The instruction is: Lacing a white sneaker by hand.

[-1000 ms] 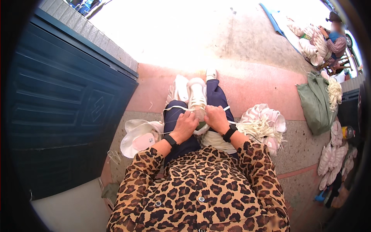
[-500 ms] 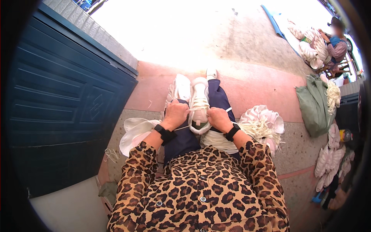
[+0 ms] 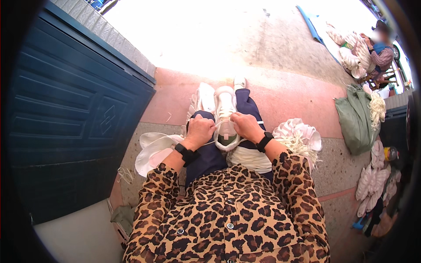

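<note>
A white and pale pink sneaker (image 3: 226,131) rests between my legs, its toe pointing away from me and its opening towards me. White lace runs through its upper part, and loose lengths of it hang near my wrists. My left hand (image 3: 201,131), at the shoe's left side, has its fingers pinched on a shoelace. On the right side my right hand (image 3: 246,127) is closed on the shoelace too, its fingertips over the tongue. Both hands are close to the lacing, with a strand stretched between them.
White and pink shoe uppers (image 3: 153,151) lie by my left leg. More uppers (image 3: 300,131) with cream laces sit right of my right leg. A blue door (image 3: 79,118) stands at left. A green sack (image 3: 357,118) is at right. Far right, another person (image 3: 382,52) sits beside piled uppers.
My right hand has moved up and inward over the shoe's tongue. My left hand stays nearly where it was, still gripping lace.
</note>
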A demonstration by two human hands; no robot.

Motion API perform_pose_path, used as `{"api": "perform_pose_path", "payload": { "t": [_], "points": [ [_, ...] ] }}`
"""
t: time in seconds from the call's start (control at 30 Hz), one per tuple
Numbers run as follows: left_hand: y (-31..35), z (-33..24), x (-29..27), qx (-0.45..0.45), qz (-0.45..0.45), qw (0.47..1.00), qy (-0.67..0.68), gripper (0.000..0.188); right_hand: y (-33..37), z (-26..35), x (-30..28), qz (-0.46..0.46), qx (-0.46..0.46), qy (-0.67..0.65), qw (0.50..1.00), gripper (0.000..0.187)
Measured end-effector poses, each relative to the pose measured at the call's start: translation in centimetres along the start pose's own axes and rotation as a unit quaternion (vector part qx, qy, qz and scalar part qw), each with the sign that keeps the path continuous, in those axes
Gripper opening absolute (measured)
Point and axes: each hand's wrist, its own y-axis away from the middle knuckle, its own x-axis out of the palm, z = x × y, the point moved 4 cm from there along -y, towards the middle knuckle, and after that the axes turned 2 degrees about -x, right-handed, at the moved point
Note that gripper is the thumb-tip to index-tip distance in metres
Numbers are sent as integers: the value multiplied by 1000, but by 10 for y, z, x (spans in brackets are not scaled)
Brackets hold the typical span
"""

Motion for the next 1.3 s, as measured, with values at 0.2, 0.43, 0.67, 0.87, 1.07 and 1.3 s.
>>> {"api": "perform_pose_path", "payload": {
  "t": [0.2, 0.43, 0.67, 0.87, 1.07, 1.3],
  "points": [
    [7, -5, 2, 12, 1, 1000, 7, 14, -13, 3, 5, 96, 24, 53, 994, 18],
    [3, 1, 14, -2, -8, 999, 43, 18, -16, -20, 5, 111, 41, -126, 985, 14],
    [-1, 7, 25, -46, 57, 990, 122, 27, -1, -26, -17, -32, 54, 20, 998, 17],
    [-7, 14, 24, -208, 85, 928, 298, 23, 1, -28, 0, -65, 132, -227, 963, 28],
    [-20, 8, 24, -337, 179, 858, 343, 17, -17, -50, 18, 72, 231, -137, 960, 46],
    [-25, 7, 39, -151, 58, 979, 122, 14, -21, -34, 23, 123, 182, -201, 955, 26]
  ]
}}
